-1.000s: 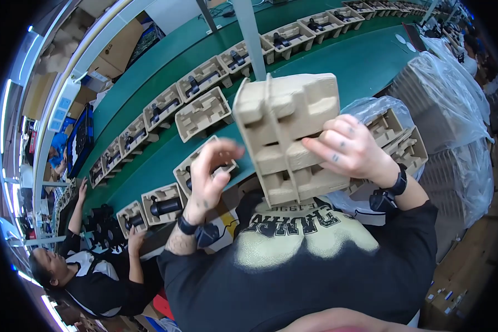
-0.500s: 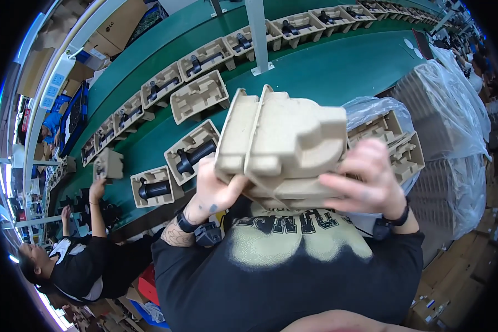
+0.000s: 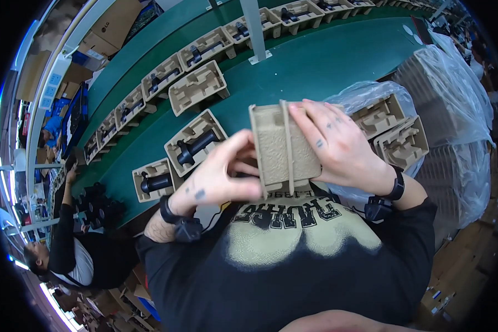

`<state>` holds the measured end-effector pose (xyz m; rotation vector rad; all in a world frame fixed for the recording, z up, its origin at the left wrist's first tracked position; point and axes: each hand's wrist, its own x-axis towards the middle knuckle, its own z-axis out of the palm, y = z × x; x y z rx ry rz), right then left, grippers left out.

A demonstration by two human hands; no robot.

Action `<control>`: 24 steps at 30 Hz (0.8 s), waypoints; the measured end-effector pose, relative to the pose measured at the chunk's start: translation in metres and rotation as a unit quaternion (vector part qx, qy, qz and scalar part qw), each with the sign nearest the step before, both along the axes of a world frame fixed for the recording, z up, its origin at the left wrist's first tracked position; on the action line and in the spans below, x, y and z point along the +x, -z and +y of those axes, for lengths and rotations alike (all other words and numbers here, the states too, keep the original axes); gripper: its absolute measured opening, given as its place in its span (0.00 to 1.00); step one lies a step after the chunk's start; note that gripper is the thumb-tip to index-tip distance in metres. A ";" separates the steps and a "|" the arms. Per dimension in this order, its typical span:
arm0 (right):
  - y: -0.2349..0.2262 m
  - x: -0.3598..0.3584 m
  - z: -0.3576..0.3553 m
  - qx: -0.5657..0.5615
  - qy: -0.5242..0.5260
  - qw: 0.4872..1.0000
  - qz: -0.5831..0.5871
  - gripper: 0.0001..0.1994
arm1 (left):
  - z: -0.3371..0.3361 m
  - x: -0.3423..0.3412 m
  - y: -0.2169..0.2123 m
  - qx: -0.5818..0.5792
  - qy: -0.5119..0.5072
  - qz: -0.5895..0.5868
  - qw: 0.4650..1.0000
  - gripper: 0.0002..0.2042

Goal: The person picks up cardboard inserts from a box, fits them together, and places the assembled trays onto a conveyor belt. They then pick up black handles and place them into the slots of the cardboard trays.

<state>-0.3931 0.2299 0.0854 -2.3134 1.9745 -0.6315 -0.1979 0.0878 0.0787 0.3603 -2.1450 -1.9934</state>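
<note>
Two nested moulded-pulp trays (image 3: 288,146), beige and stood on end, are held up in front of my chest. My right hand (image 3: 343,141) grips them from the right, its fingers over the upper edge. My left hand (image 3: 218,171) is beside their left rim, thumb and fingers apart in a curve. Whether its fingertips touch the rim is hard to see. To the left on the green bench stand two pulp trays, a larger one (image 3: 181,137) and a smaller one (image 3: 140,171), each with a black cylindrical part in it. A tray without a black part (image 3: 196,88) lies beyond them.
A long row of pulp trays (image 3: 163,77) with black parts curves along the green bench (image 3: 315,66). A metal post (image 3: 252,27) rises from it. At right, more trays (image 3: 406,146) lie in clear plastic beside wrapped tray stacks (image 3: 426,94). A co-worker (image 3: 88,249) is at left.
The held trays have turned so that a narrow end faces me. My left hand has loosened from their left side. The co-worker's arm has moved away, and the tray it held has left that spot.
</note>
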 end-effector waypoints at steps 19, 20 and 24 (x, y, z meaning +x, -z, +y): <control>-0.005 0.015 -0.009 -0.027 -0.073 0.997 0.006 0.43 | -0.014 0.036 0.014 0.139 -0.105 -0.030 0.984 0.19; -0.003 0.019 -0.008 -0.030 -0.099 0.995 0.001 0.43 | -0.007 0.027 0.008 0.122 -0.099 -0.039 0.987 0.20; 0.008 0.011 -0.030 -0.035 -0.105 0.994 -0.022 0.45 | -0.017 0.042 0.015 0.127 -0.122 -0.039 0.984 0.20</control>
